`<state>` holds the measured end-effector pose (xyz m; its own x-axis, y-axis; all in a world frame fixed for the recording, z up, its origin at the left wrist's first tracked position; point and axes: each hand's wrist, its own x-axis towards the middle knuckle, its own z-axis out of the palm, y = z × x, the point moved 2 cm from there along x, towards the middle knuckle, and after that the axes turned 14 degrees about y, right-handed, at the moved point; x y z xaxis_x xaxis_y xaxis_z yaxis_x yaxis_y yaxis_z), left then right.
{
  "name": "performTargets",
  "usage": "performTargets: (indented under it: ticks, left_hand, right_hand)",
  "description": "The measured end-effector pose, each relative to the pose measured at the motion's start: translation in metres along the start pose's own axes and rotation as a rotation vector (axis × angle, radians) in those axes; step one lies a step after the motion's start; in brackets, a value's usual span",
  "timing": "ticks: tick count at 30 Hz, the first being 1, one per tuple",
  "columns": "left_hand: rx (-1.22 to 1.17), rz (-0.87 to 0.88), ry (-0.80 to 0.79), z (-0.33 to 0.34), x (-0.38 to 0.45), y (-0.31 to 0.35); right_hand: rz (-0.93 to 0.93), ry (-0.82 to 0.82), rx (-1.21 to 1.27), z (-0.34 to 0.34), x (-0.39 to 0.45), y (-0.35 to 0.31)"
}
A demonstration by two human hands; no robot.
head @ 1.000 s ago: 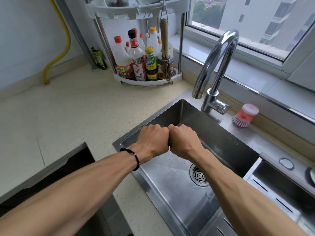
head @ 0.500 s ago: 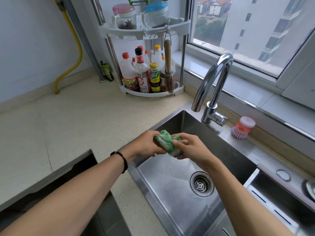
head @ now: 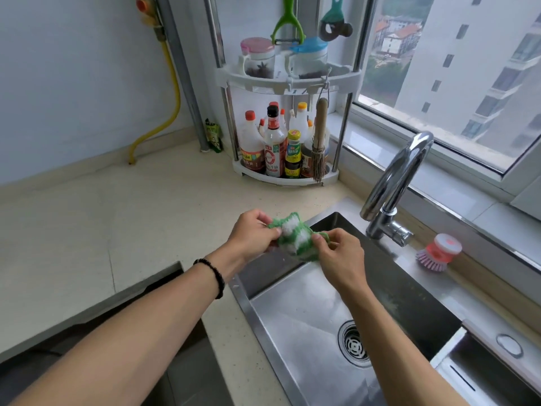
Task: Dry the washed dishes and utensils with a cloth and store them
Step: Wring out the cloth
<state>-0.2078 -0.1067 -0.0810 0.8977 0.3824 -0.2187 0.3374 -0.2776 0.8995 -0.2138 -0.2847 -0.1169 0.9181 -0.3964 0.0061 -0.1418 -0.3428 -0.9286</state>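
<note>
Head view: cloth, green and white, held bunched above the near-left corner of the sink, between my two hands.
Left hand: my left hand pinches the cloth's left edge, fingers curled in and clamped on the fabric, thumb on top.
Right hand: my right hand grips the right edge the same way, fingertips closed on the cloth; the far side of the grip is hidden behind my knuckles.
Cloth state: crumpled, partly pulled open between the two grips; I think it is damp, but the picture is too soft for me to be sure.
Sink: steel basin with the drain towards the right; no dishes or utensils show in it from here.
Surroundings: tap behind the sink, pink dish brush on the ledge to the right, corner rack with sauce bottles on the counter.
Step in hand: I judge this as readying the cloth, spreading it out before any drying.
Progress: early; nothing dried or stored that I can see.
Next move: open the cloth flat with both hands, then find the washed dishes, which lie outside this view, so I would need to turn the head first.
</note>
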Motion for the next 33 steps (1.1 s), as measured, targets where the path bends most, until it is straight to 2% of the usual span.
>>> performTargets:
  ticks: [4, 7, 9, 11, 14, 16, 18, 24, 26, 29, 33]
  left_hand:
    - [-0.033, 0.037, -0.029, -0.035, 0.008, -0.001]
    - [-0.052, 0.091, -0.077, -0.062, 0.013, -0.006]
    - [-0.029, 0.145, -0.113, -0.084, 0.014, -0.008]
    - [-0.016, 0.173, -0.155, -0.104, 0.016, -0.01]
    - [0.064, 0.248, -0.198, -0.145, 0.025, -0.015]
    - [0.19, 0.329, -0.124, -0.177, 0.033, -0.02]
    - [0.275, 0.38, 0.054, -0.21, 0.041, -0.024]
    - [0.283, 0.304, 0.204, -0.322, 0.058, -0.064]
    - [0.29, 0.247, 0.302, -0.365, 0.061, -0.088]
    - [0.239, 0.111, 0.409, -0.42, 0.064, -0.129]
    - [0.178, -0.077, 0.56, -0.478, 0.067, -0.189]
  right_hand:
    - [0.052, -0.138, 0.127, 0.02, -0.006, -0.021]
    - [0.132, -0.402, 0.24, 0.038, -0.014, -0.04]
    - [0.115, -0.528, 0.183, 0.055, -0.023, -0.057]
    - [0.034, -0.574, 0.122, 0.072, -0.033, -0.079]
    - [-0.139, -0.523, 0.032, 0.103, -0.049, -0.118]
    - [-0.195, -0.509, 0.047, 0.127, -0.059, -0.142]
    - [-0.243, -0.502, 0.066, 0.153, -0.073, -0.161]
    - [-0.183, -0.449, 0.187, 0.258, -0.125, -0.194]
    - [-0.181, -0.495, 0.191, 0.302, -0.149, -0.204]
    - [-0.297, -0.509, 0.144, 0.366, -0.181, -0.216]
    - [-0.459, -0.574, -0.079, 0.453, -0.211, -0.226]
